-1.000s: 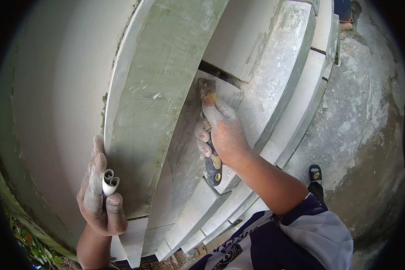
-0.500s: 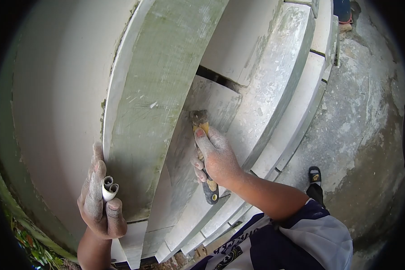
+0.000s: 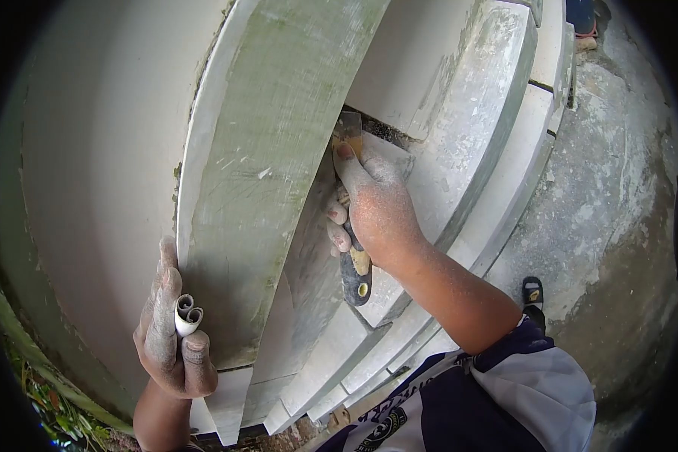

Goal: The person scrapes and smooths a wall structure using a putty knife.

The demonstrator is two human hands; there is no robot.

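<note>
My right hand (image 3: 384, 200) is wrapped round a putty knife (image 3: 355, 279), its dark handle with a yellowish patch pointing down toward me. The thumb presses near the blade, which reaches the dark gap (image 3: 380, 129) between two pale slabs beside the tall curved panel. Whether the blade edge touches inside the gap is hard to see. Standing upright against the left edge of the greenish curved panel (image 3: 256, 173), my left hand (image 3: 169, 339) grips a rolled sheet (image 3: 188, 315), white outside and grey inside like sandpaper, between thumb and fingers. White dust coats both hands.
Curved, step-like pale ledges (image 3: 482, 113) run down the right side with narrow joints between them. Beyond them lies a stained concrete floor (image 3: 580, 181), where a sandalled foot (image 3: 532, 291) shows. A smooth pale wall (image 3: 105, 166) fills the left; green plants (image 3: 64, 410) grow at lower left.
My right hand has pushed the putty knife up and away along the slab, bringing its blade to the dark gap. My left hand stays at the panel edge with the rolled sheet.
</note>
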